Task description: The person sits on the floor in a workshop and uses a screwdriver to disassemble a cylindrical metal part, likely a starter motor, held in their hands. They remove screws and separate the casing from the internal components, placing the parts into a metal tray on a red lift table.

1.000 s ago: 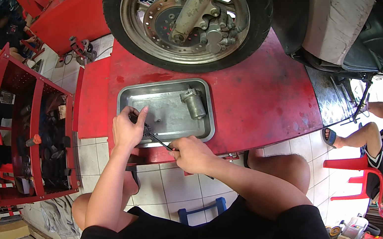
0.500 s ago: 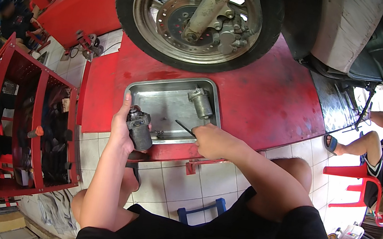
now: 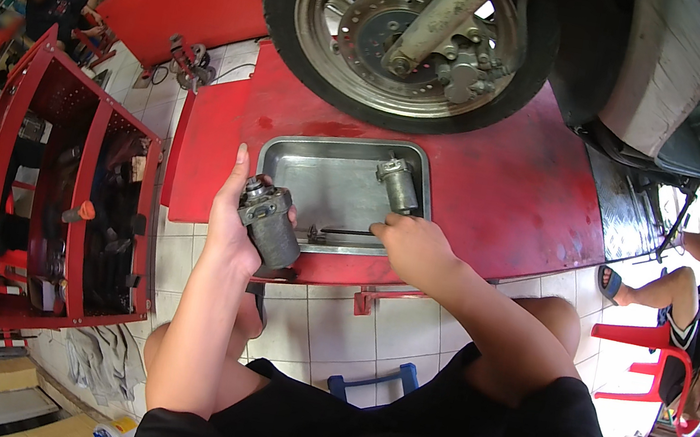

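Observation:
My left hand (image 3: 233, 232) is wrapped round a grey, grimy starter motor (image 3: 275, 239), holding it tilted by the tray's near left corner, thumb pointing up. A metal tray (image 3: 312, 167) lies on the red platform. At its right side a second, similar starter motor (image 3: 398, 187) rests inside. My right hand (image 3: 414, 249) is closed over the tray's near right edge, gripping a thin dark rod (image 3: 346, 233) that points left. The rod's far end is beside small dark parts (image 3: 314, 235) along the tray's near side; whether it touches them I cannot tell. Its grip end is hidden in my fist.
Beyond the tray, a motorcycle front wheel (image 3: 409, 45) stands on the red platform (image 3: 512, 180). A red tool cart (image 3: 82, 204) is at left, a low blue stool (image 3: 372, 382) between my legs. At right, a person sits near a red plastic chair (image 3: 648, 357).
The view has shifted, so the tray and wheel appear farther right. My right hand has brought the rod down to lie nearly level by the small parts. My left hand still holds its motor.

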`<state>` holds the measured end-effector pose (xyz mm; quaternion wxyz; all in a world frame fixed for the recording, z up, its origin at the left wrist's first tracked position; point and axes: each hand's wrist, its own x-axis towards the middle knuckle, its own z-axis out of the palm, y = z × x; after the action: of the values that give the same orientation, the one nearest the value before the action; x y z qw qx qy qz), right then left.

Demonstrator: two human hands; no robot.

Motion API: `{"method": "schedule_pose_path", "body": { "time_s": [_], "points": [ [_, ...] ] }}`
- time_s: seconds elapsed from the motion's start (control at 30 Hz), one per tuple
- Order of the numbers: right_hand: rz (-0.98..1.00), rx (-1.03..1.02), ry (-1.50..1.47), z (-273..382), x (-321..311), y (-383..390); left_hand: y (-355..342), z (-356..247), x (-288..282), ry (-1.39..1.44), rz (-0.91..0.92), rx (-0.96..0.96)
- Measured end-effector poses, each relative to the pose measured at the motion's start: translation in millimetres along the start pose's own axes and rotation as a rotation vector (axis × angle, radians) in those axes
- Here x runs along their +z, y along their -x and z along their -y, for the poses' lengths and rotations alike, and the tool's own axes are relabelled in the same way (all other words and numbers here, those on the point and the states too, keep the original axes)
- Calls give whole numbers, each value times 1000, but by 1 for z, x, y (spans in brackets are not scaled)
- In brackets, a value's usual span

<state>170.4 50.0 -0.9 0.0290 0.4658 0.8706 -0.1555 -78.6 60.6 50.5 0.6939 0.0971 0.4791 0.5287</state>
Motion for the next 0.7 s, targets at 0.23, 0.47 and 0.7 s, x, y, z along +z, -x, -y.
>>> {"method": "schedule_pose_path", "body": {
  "time_s": [0.23,0.47,0.7],
  "points": [
    [-21,39,15,1,-9,14,-5,4,-5,13,-38,-38],
    [-155,91,-533,2,-26,26,-19,13,-8,-27,-121,54],
    [-207,46,-744,24,-45,47,-33,23,-8,-349,-261,418]
  ]
}}
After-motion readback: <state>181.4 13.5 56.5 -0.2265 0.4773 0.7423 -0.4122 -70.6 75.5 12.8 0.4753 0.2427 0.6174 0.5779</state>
